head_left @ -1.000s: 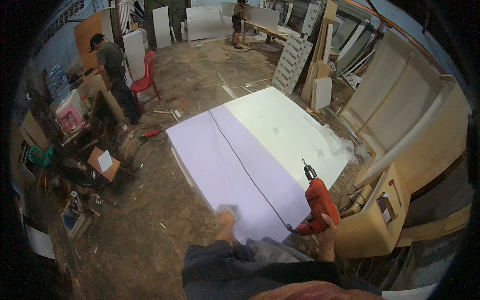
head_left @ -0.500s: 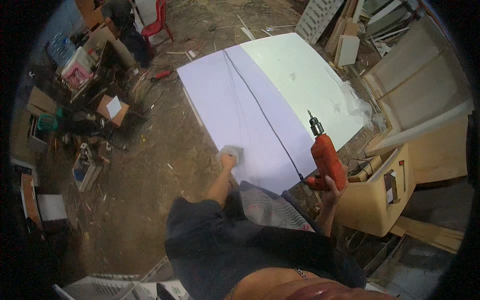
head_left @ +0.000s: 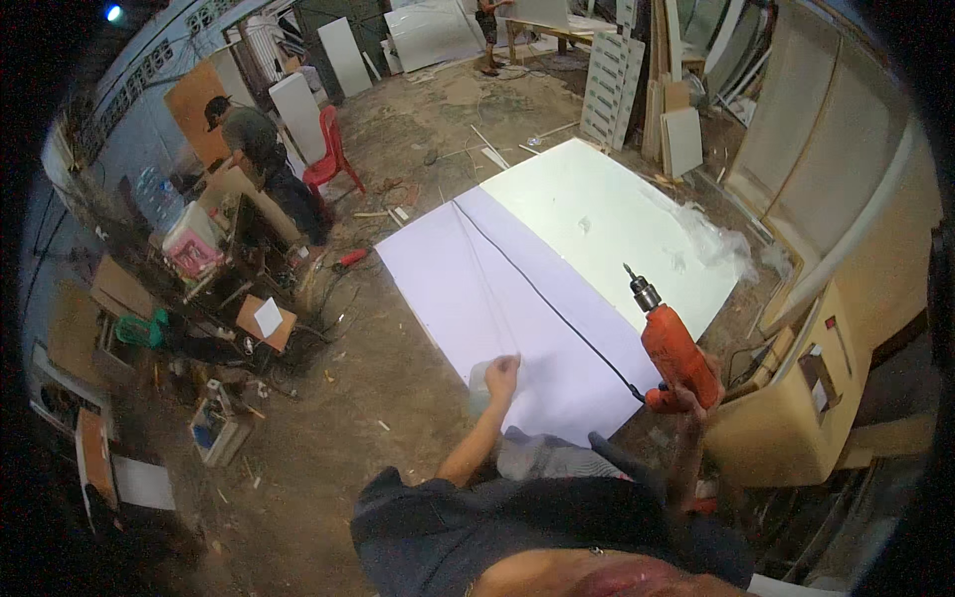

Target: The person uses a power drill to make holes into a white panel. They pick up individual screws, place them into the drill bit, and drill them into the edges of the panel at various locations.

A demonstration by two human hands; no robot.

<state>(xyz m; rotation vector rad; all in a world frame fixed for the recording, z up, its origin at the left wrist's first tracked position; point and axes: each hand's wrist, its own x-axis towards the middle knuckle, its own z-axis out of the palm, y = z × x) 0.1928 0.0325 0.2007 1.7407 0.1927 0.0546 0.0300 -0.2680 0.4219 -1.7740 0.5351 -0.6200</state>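
Right grip [head_left: 701,394] closed round the handle of a red-orange corded power drill [head_left: 681,350]. Drill held up at the person's right, chuck [head_left: 646,294] and slim bit [head_left: 630,271] pointing away and a little left. Black cord [head_left: 545,301] leaves the handle's base and crosses the lilac panel [head_left: 438,274] to its far edge.

Left grip [head_left: 502,377] low over the near part of that panel, fingers drawn together — cannot tell whether they hold the translucent plastic [head_left: 479,390] just beside them.

Lilac panel lies flat next to a pale greenish-white panel [head_left: 587,199], edge to edge; crumpled clear film [head_left: 714,239] along the latter's right side. To the right, a cream, box-like moulded unit [head_left: 781,423], with tall framed panels [head_left: 816,149] leaning behind.

Dirt-coloured floor [head_left: 328,398] at left: open wooden tool tray [head_left: 224,433], white sheet [head_left: 269,316] on a brown board, red-handled tool [head_left: 350,259] near the lilac panel's left corner. Beyond — red plastic chair [head_left: 333,159], a capped co-worker [head_left: 257,144] stooping beside it, pink-and-white container [head_left: 194,241] nearby. Far back, a second co-worker [head_left: 487,35] stands at a wooden work surface [head_left: 547,33].
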